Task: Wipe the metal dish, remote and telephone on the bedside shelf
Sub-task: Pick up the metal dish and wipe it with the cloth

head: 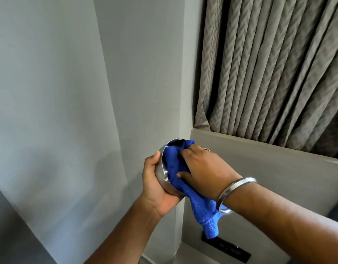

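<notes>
A round metal dish [161, 173] is held up in the air, tilted on its side with its opening facing right. My left hand [155, 184] cups its underside from the left and below. My right hand [202, 168] presses a blue cloth [174, 164] into the bowl of the dish. The cloth's loose end hangs down below my right wrist, which wears a metal bangle. The remote and the telephone are out of sight.
A grey wall [69, 92] fills the left. Patterned grey curtains [269, 63] hang at the upper right above a light wood panel [269, 164]. A black socket plate [227, 246] sits low on that panel, below the hanging cloth.
</notes>
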Available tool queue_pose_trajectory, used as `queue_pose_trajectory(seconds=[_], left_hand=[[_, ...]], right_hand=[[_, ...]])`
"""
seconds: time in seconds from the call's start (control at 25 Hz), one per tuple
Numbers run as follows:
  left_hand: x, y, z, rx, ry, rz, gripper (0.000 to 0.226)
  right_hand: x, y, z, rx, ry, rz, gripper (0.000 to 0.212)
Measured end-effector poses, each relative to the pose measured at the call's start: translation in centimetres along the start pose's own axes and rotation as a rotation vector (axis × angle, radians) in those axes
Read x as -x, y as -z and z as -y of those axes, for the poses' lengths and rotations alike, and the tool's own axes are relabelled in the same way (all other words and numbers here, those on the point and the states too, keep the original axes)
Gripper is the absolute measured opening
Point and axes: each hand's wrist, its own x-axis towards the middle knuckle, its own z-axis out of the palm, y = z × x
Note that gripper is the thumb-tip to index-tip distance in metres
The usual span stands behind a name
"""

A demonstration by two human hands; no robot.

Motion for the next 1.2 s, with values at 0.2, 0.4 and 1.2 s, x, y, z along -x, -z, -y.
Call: queue_pose_trajectory(seconds=[0.2, 0.4, 1.2], left_hand=[[0.2, 0.0, 1.5, -0.053, -0.04, -0.03, 0.061], [-0.1, -1.6, 1.8, -0.057, -0.057, 0.034, 0.05], [-1.4, -2.1, 1.6, -0.085, -0.011, 0.507, 0.101]], right_hand=[[2.2, -0.3, -0.6, -0.252, 0.071, 0.03, 0.016], [1.9, -1.2, 0.0, -0.529, -0.001, -0.356, 0.014], [3.5, -0.9, -2.8, -0.775, -0.026, 0.184, 0.019]])
